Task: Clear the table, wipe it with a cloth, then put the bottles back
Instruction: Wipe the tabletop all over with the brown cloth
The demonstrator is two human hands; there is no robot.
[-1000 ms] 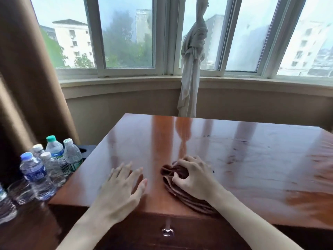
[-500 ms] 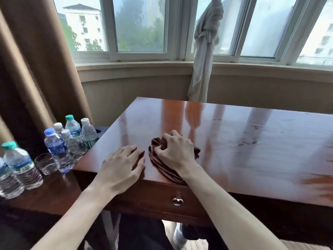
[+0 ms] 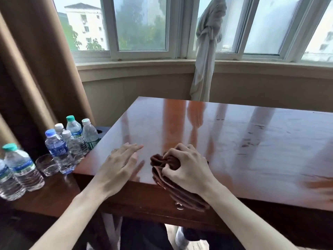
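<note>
Cloth, brown, sits bunched in my right hand on the table. At nine o'clock my left hand lies flat, fingers straight.

No text here can be made out. The water bottles on the low side surface carry printed labels, but none of them resolves into words. The blue-capped bottle has a dark blue label with pale markings, too blurred to read. The green-capped bottle behind it shows a strip of label with what could be a letter or two in green, not clear enough to name. The nearest bottle at the left wears a blue, white and green band, its print smeared. No brand, number or sign is legible.
</note>
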